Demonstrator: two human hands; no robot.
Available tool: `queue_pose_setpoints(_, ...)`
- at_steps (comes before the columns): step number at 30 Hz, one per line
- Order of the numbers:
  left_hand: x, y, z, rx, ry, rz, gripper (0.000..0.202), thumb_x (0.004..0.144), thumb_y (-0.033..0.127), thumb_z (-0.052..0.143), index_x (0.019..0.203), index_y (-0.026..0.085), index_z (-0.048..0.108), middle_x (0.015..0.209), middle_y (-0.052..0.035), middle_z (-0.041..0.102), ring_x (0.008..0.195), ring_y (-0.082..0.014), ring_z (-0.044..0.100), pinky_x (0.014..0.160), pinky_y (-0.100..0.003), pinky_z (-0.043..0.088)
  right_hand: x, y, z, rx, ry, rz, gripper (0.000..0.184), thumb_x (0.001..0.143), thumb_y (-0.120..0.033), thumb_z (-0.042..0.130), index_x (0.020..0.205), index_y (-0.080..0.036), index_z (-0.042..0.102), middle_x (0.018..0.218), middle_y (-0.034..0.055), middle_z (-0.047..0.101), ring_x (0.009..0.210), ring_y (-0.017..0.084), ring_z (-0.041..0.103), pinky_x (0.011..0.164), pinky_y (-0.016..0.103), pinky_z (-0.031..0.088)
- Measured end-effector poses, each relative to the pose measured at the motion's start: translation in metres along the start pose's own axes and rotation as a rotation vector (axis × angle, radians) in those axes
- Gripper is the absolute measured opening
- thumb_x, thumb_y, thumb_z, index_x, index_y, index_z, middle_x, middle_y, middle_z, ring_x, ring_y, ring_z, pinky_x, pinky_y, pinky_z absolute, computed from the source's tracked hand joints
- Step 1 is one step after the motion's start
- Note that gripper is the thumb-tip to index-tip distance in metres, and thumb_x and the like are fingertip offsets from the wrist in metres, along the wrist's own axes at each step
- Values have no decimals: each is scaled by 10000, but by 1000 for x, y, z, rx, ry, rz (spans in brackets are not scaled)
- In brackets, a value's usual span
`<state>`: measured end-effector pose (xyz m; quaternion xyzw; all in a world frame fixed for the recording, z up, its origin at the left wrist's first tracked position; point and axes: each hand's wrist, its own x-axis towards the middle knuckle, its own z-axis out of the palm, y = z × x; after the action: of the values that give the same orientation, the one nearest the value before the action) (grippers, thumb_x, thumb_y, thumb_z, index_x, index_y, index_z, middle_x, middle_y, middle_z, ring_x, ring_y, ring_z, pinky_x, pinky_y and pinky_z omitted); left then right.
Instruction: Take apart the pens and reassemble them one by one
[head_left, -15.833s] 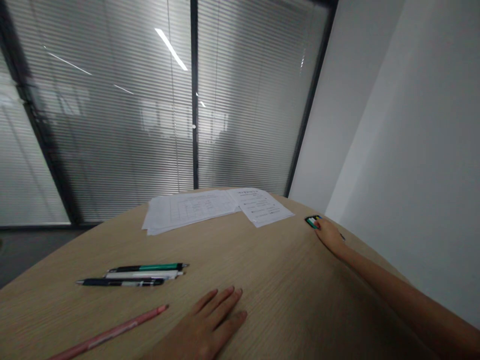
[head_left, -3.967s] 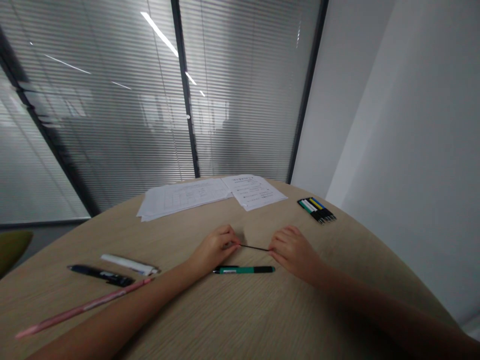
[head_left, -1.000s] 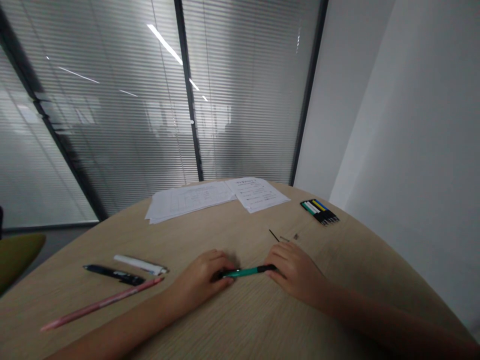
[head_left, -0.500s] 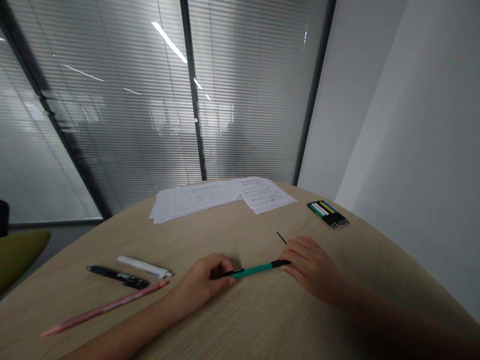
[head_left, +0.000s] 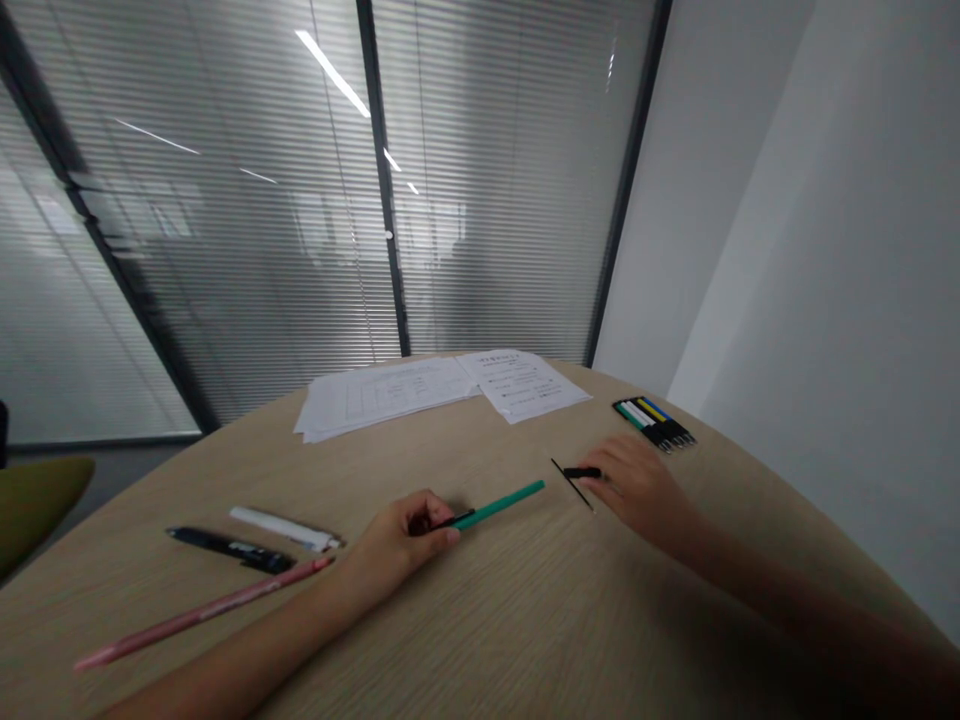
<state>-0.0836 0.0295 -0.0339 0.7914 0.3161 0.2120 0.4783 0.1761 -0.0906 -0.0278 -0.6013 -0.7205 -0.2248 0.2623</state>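
Observation:
My left hand (head_left: 401, 540) is closed on the clip end of a green pen barrel (head_left: 499, 504), which points up and to the right just above the round wooden table (head_left: 480, 610). A small black pen tip piece (head_left: 581, 473) is pinched in the fingers of my right hand (head_left: 637, 485), a short way right of the barrel's open end. A thin black refill (head_left: 572, 484) lies on the table between the barrel and that hand.
A white pen (head_left: 283, 528), a black pen (head_left: 225, 548) and a long pink pencil (head_left: 202, 612) lie at the left. Printed sheets (head_left: 435, 385) rest at the table's far edge. A pack of coloured refills (head_left: 654, 424) sits far right, near the white wall.
My right hand has pulled the black tip piece off the green barrel and moved right and away. The left hand keeps the barrel, now tilted more.

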Motion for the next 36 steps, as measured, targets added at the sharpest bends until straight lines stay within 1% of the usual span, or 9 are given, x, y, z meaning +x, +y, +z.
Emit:
queue_pose_setpoints(3, 2, -2, 0, -54, 50, -16, 220, 590, 362, 576, 619, 170, 472, 571, 52, 447, 523, -110, 402, 484, -211, 317, 1, 16, 5, 62, 24, 179, 136, 794, -223, 478, 775, -156, 595, 766, 58, 571, 757, 174, 516, 700, 303, 399)
queue_pose_setpoints(6, 3, -1, 0, -75, 100, -34, 231, 579, 369, 590, 612, 170, 476, 554, 58, 442, 519, -108, 409, 483, -208, 318, 0, 17, 8, 137, -41, 266, 136, 790, -213, 472, 781, -169, 600, 729, 32, 552, 705, 152, 521, 652, 275, 416)
queue_pose_setpoints(8, 3, 1, 1, -85, 126, -40, 232, 566, 368, 594, 609, 172, 477, 554, 58, 444, 525, -109, 418, 481, -205, 318, -1, 9, 10, 157, -81, 237, 122, 781, -196, 480, 788, -176, 600, 727, 26, 554, 705, 149, 521, 654, 275, 415)
queue_pose_setpoints(12, 3, 4, 1, -127, 168, -68, 238, 545, 375, 588, 593, 177, 465, 540, 64, 430, 504, -102, 405, 460, -198, 298, -5, -6, 14, 108, -126, 104, 91, 747, -145, 516, 791, -170, 592, 777, 43, 578, 771, 166, 518, 712, 305, 399)
queue_pose_setpoints(16, 2, 8, 2, -160, 221, -87, 242, 534, 380, 589, 602, 180, 471, 541, 66, 427, 501, -103, 401, 456, -198, 283, -7, -9, 18, 87, -175, 39, 107, 735, -118, 535, 814, -163, 591, 809, 49, 596, 796, 170, 518, 729, 311, 388)
queue_pose_setpoints(22, 2, 9, 2, -151, 245, -76, 239, 543, 385, 586, 617, 178, 493, 537, 63, 445, 493, -105, 406, 455, -199, 289, -7, -15, 23, 85, -176, 106, 182, 708, -142, 583, 887, -170, 581, 794, 35, 607, 775, 172, 523, 721, 308, 383)
queue_pose_setpoints(25, 3, 6, 1, -156, 261, -58, 237, 542, 382, 598, 631, 177, 520, 563, 51, 487, 515, -116, 441, 469, -206, 318, -5, -21, 23, 72, -171, 168, 155, 703, -144, 578, 856, -170, 582, 726, 21, 596, 713, 163, 522, 699, 304, 381)
queue_pose_setpoints(29, 3, 3, 0, -158, 255, -49, 226, 559, 374, 606, 649, 177, 541, 577, 44, 512, 543, -127, 465, 499, -213, 340, -2, -25, 25, 38, -143, 219, 114, 713, -136, 545, 820, -159, 577, 715, 25, 594, 711, 160, 525, 699, 293, 376)
queue_pose_setpoints(36, 4, 7, 2, -166, 218, -69, 238, 526, 361, 623, 634, 164, 544, 564, 50, 504, 523, -113, 445, 496, -206, 322, 2, -22, 33, -63, -155, 174, 80, 743, -167, 522, 796, -167, 582, 738, 37, 615, 737, 171, 531, 715, 305, 364)
